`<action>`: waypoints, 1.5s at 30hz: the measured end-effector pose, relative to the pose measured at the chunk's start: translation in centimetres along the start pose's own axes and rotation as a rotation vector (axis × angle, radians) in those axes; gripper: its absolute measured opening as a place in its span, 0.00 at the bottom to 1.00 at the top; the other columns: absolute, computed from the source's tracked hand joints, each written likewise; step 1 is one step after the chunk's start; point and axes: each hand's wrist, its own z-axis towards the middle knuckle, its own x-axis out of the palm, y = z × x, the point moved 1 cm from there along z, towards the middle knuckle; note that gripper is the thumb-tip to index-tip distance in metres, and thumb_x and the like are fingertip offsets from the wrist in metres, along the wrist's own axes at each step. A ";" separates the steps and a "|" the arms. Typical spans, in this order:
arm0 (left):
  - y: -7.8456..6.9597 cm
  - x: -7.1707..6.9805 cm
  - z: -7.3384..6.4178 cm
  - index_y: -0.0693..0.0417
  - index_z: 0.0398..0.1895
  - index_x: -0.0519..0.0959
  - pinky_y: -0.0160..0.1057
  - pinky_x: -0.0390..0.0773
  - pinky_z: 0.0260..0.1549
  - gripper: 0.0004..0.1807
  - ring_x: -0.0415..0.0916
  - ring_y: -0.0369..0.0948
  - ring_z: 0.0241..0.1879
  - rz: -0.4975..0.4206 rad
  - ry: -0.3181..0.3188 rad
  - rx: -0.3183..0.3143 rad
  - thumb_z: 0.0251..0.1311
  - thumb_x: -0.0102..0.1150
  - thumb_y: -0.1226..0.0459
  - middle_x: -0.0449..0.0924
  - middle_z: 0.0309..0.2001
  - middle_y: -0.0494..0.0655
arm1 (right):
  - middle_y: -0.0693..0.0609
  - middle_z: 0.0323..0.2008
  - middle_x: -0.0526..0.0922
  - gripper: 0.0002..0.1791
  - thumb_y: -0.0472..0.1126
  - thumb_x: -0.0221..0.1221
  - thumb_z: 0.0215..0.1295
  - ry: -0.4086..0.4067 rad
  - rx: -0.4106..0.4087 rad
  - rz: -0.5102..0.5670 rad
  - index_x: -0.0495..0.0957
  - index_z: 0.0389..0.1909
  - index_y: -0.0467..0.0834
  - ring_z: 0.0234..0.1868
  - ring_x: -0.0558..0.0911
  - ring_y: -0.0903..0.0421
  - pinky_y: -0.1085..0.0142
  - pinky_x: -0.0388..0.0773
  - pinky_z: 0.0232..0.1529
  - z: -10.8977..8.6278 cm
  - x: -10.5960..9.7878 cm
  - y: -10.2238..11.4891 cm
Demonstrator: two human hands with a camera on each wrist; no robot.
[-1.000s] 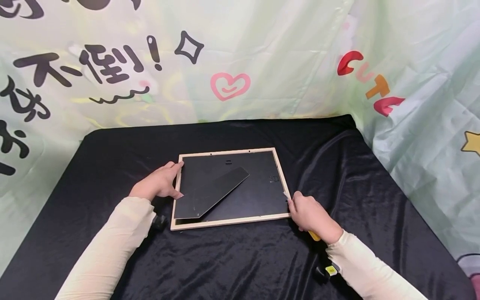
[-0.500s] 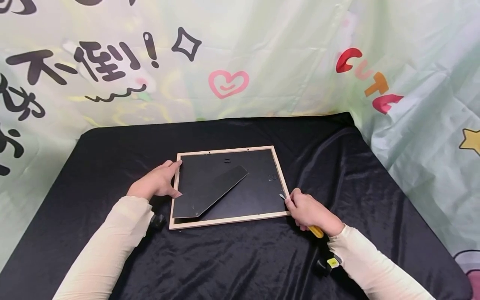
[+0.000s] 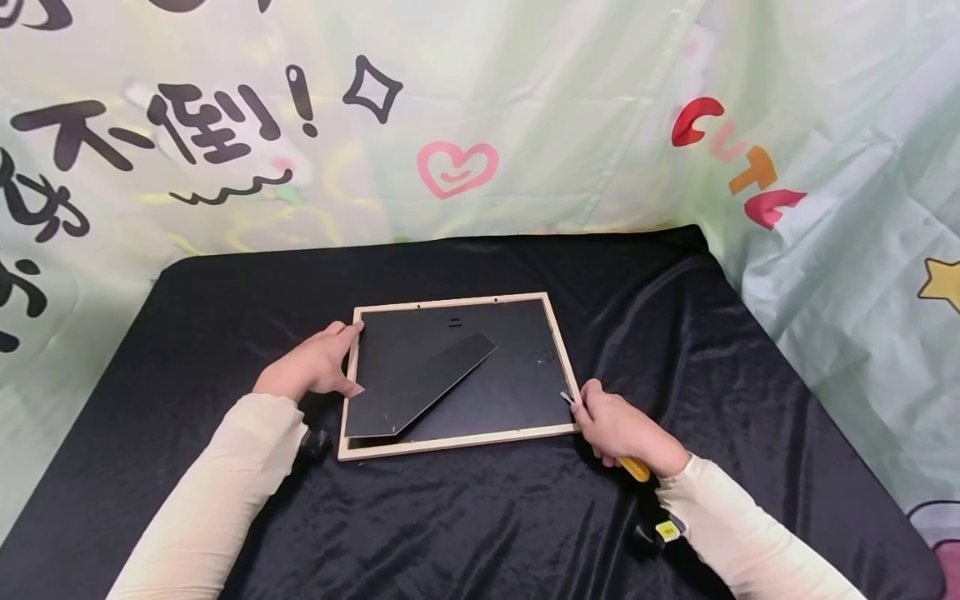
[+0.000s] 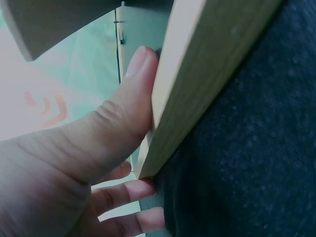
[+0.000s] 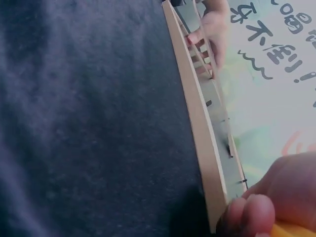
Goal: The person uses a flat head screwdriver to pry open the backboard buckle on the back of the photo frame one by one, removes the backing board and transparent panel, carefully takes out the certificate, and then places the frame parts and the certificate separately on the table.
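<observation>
Pale green fabric, creased and printed with lettering, hung as a backdrop point(image 3: 570, 100) behind my table point(image 3: 465, 525), which was draped in black, velvety cloth. Well in from the table's side edges and short of its far edge, the picture frame point(image 3: 465, 442) lay back up; I judged it light and stiff, any glazing underneath being hidden and fragile, and its slim, pale wooden rails the safest hold. Inside them sat a smooth, dark backing board point(image 3: 517, 367), probably slippery, with a tapered stand leg point(image 3: 427, 383) angled off it. My left hand point(image 3: 315, 362) gripped the left rail, thumb and forefinger spread along it. My right hand point(image 3: 622, 425), at the frame's near right corner, curled round a yellow-handled tool point(image 3: 634, 468); whether its small metal tip point(image 3: 566, 397) touched the board, I couldn't tell.
</observation>
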 end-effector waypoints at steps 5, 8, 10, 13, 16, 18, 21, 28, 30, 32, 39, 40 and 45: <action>0.0 -0.1 -0.1 0.68 0.74 0.49 0.54 0.66 0.59 0.58 0.62 0.59 0.62 0.004 0.002 0.007 0.47 0.76 0.57 0.59 0.63 0.67 | 0.48 0.11 0.71 0.06 0.37 0.44 0.74 -0.029 0.018 -0.001 0.61 0.37 0.39 0.05 0.70 0.59 0.64 0.71 0.09 -0.1 0.4 0.1; 0.0 -0.1 -0.1 0.68 0.74 0.49 0.54 0.66 0.59 0.58 0.62 0.60 0.62 0.014 0.000 0.010 0.46 0.76 0.57 0.59 0.63 0.67 | 0.47 0.13 0.72 0.06 0.37 0.42 0.74 -0.041 0.016 -0.004 0.61 0.37 0.39 0.06 0.71 0.59 0.64 0.72 0.09 -0.1 0.6 0.2; 0.0 -0.1 -0.2 0.68 0.74 0.49 0.54 0.66 0.59 0.58 0.62 0.60 0.62 0.017 -0.002 0.005 0.46 0.76 0.57 0.59 0.63 0.67 | 0.47 0.14 0.72 0.06 0.37 0.41 0.75 -0.046 0.010 -0.006 0.60 0.37 0.39 0.06 0.71 0.59 0.64 0.72 0.09 0.0 0.8 0.1; 0.0 -0.2 -0.3 0.68 0.74 0.49 0.54 0.66 0.59 0.58 0.62 0.60 0.63 0.016 -0.001 0.001 0.46 0.76 0.57 0.59 0.63 0.67 | 0.47 0.14 0.72 0.06 0.37 0.41 0.75 -0.056 0.015 0.022 0.60 0.38 0.38 0.06 0.72 0.59 0.64 0.72 0.09 0.0 0.9 -0.1; 0.0 -0.2 -0.2 0.68 0.74 0.49 0.54 0.66 0.59 0.58 0.62 0.60 0.63 0.017 -0.001 0.000 0.47 0.76 0.57 0.59 0.63 0.67 | 0.48 0.13 0.71 0.06 0.38 0.42 0.75 -0.067 0.036 0.070 0.61 0.40 0.38 0.06 0.71 0.58 0.63 0.72 0.09 -0.1 1.1 -0.3; 0.0 -0.3 -0.2 0.68 0.74 0.49 0.54 0.66 0.59 0.58 0.62 0.60 0.62 0.020 -0.001 0.005 0.46 0.76 0.57 0.59 0.63 0.67 | 0.48 0.13 0.71 0.06 0.38 0.43 0.75 -0.075 0.050 0.098 0.61 0.41 0.38 0.06 0.70 0.58 0.63 0.71 0.08 -0.2 1.1 -0.5; 0.0 -0.3 -0.2 0.68 0.73 0.49 0.54 0.67 0.59 0.58 0.63 0.59 0.62 0.025 -0.002 0.010 0.46 0.76 0.57 0.59 0.62 0.67 | 0.48 0.12 0.70 0.06 0.39 0.44 0.75 -0.082 0.060 0.106 0.61 0.40 0.39 0.06 0.70 0.58 0.63 0.71 0.09 -0.1 1.2 -0.5; -0.2 -0.1 -0.1 0.68 0.73 0.49 0.53 0.66 0.59 0.58 0.63 0.59 0.62 0.020 -0.001 0.016 0.46 0.76 0.58 0.60 0.63 0.66 | 0.49 0.10 0.72 0.09 0.41 0.45 0.73 -0.104 0.080 -0.023 0.61 0.36 0.39 0.05 0.71 0.58 0.63 0.72 0.11 0.2 0.9 0.2; -0.3 0.0 0.0 0.68 0.74 0.49 0.54 0.66 0.60 0.58 0.62 0.59 0.62 0.017 0.001 0.021 0.46 0.76 0.58 0.60 0.63 0.66 | 0.50 0.10 0.72 0.10 0.42 0.45 0.73 -0.121 0.092 -0.108 0.61 0.35 0.39 0.06 0.72 0.57 0.62 0.72 0.14 0.3 0.7 0.4; -0.4 0.1 0.0 0.68 0.74 0.49 0.54 0.65 0.60 0.58 0.61 0.60 0.63 0.017 0.002 0.019 0.47 0.76 0.57 0.59 0.63 0.66 | 0.48 0.12 0.72 0.11 0.42 0.44 0.73 -0.141 0.096 -0.208 0.62 0.33 0.39 0.10 0.74 0.53 0.59 0.71 0.17 0.5 0.6 0.6; -0.3 0.0 0.2 0.67 0.74 0.49 0.54 0.66 0.60 0.58 0.62 0.59 0.63 0.021 0.000 0.001 0.46 0.77 0.57 0.59 0.64 0.66 | 0.42 0.16 0.72 0.11 0.38 0.47 0.71 -0.243 -0.030 -0.408 0.60 0.28 0.40 0.17 0.76 0.42 0.51 0.72 0.18 0.8 0.7 0.9; -0.3 0.0 0.1 0.67 0.74 0.49 0.54 0.66 0.60 0.58 0.61 0.60 0.63 0.022 0.003 0.000 0.46 0.77 0.57 0.59 0.64 0.67 | 0.42 0.15 0.72 0.11 0.36 0.47 0.70 -0.253 -0.053 -0.413 0.60 0.28 0.40 0.17 0.76 0.42 0.50 0.72 0.19 0.8 0.8 0.9; 0.0 0.1 0.2 0.67 0.74 0.48 0.55 0.65 0.60 0.58 0.61 0.60 0.63 0.021 0.005 -0.007 0.47 0.76 0.57 0.58 0.64 0.67 | 0.44 0.14 0.70 0.10 0.34 0.48 0.70 -0.297 -0.111 -0.402 0.59 0.28 0.40 0.17 0.76 0.42 0.50 0.73 0.19 0.8 1.2 0.6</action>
